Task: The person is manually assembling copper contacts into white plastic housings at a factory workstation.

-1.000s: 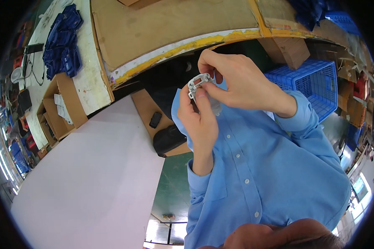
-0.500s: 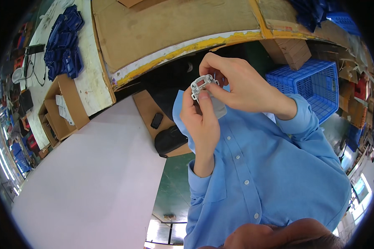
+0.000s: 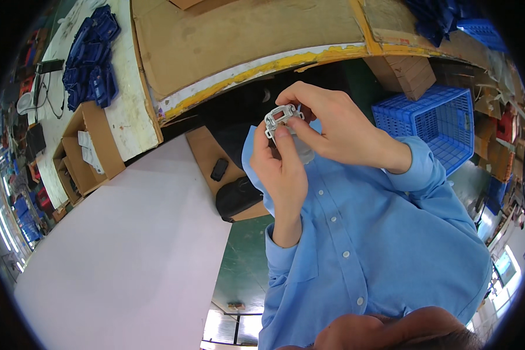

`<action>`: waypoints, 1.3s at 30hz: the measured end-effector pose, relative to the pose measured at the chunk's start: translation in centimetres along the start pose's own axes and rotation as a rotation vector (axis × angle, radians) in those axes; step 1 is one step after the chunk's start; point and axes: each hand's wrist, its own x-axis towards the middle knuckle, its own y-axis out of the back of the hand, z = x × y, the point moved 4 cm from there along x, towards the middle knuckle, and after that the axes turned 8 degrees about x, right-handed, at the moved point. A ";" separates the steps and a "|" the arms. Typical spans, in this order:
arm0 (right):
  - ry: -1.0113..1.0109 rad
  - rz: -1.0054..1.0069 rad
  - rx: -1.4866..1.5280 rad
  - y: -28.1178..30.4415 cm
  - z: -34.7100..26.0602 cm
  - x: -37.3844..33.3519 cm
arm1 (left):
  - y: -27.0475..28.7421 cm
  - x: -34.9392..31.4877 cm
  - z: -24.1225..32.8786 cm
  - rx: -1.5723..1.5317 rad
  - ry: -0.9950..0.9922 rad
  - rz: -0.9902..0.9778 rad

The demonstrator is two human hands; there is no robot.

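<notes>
Though small, an intricate light-grey part point(image 3: 272, 120) with a rectangular opening

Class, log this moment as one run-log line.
left hand: holding grey part | right hand: holding it too | right background: blue crate

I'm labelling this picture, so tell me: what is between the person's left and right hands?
In the head view, a pale grey plastic part with a frame-like opening sits between the left hand and the right hand, held by both.
</notes>
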 end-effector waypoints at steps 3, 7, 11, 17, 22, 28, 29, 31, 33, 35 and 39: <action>0.002 -0.007 -0.015 0.1 0.1 0.0 | -0.1 0.0 -0.3 -0.026 -0.005 -0.002; 0.008 0.001 -0.026 0.0 0.2 0.0 | -0.1 0.0 -0.3 -0.012 0.005 -0.002; -0.004 0.022 -0.024 -0.2 0.3 -0.2 | -0.2 -0.1 0.2 -0.022 0.027 -0.002; 0.001 0.048 -0.064 -0.3 0.4 -0.1 | -0.2 0.1 -0.3 0.011 0.011 -0.007; -0.061 0.013 -0.039 -0.2 0.4 0.0 | -0.1 0.1 -0.5 0.030 0.021 -0.023; -0.087 0.018 -0.013 -0.1 0.5 0.5 | 0.1 0.0 -0.4 0.037 0.021 -0.026; -0.085 -0.006 -0.013 0.0 0.6 0.6 | 0.1 0.0 -0.4 0.047 0.007 -0.024; -0.092 -0.028 -0.012 0.3 0.5 0.6 | 0.1 0.0 -0.4 0.058 0.001 -0.027; -0.127 -0.058 -0.021 0.4 0.6 0.6 | 0.0 0.0 -0.3 0.082 -0.023 -0.039; -0.115 -0.068 -0.010 0.6 0.8 0.7 | 0.0 0.0 0.0 0.097 -0.019 -0.038; -0.097 -0.069 -0.034 0.8 0.8 0.7 | -0.1 -0.1 -0.3 0.117 -0.053 -0.036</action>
